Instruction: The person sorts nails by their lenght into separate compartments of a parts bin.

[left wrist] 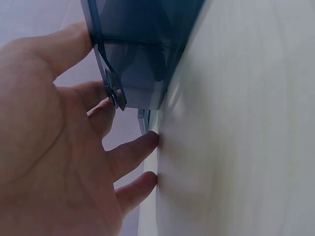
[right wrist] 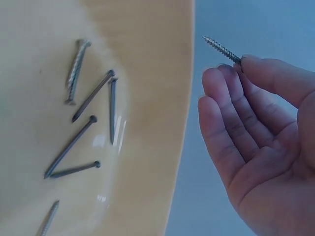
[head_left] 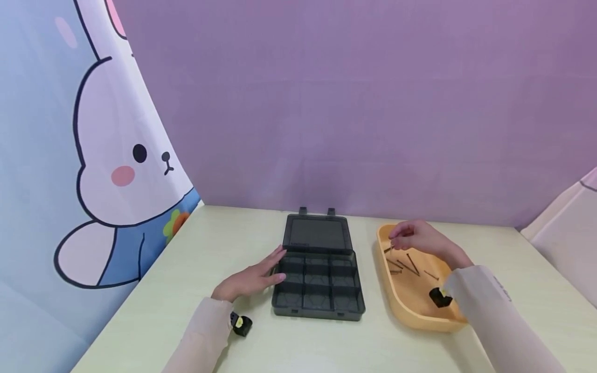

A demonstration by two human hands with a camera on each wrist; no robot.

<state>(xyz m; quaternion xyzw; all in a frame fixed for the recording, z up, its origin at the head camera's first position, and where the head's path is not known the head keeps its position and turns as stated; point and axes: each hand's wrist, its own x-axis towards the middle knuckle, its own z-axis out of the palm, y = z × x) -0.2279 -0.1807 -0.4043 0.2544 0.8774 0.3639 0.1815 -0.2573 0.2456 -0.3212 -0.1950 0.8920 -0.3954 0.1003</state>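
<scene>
My right hand (head_left: 422,239) is over the far end of a yellow-orange tray (head_left: 412,296). Between thumb and fingertips it pinches a threaded metal screw (right wrist: 222,50), tip pointing away from the hand. On the tray's floor lie several dark nails (right wrist: 70,147), along with silver screws (right wrist: 78,71). My left hand (head_left: 252,280) rests against the left side of a dark translucent compartment box (head_left: 317,313), fingers spread. In the left wrist view the thumb is at the box's upper edge and two fingertips (left wrist: 151,140) touch the tabletop.
The box's lid (head_left: 318,231) is folded back toward the purple backdrop (head_left: 354,114), with two latches (head_left: 331,211) at its far edge. Dividers split the box into several compartments. The pale tabletop (head_left: 368,347) carries both containers. A rabbit-print cloth (head_left: 116,129) hangs at the left.
</scene>
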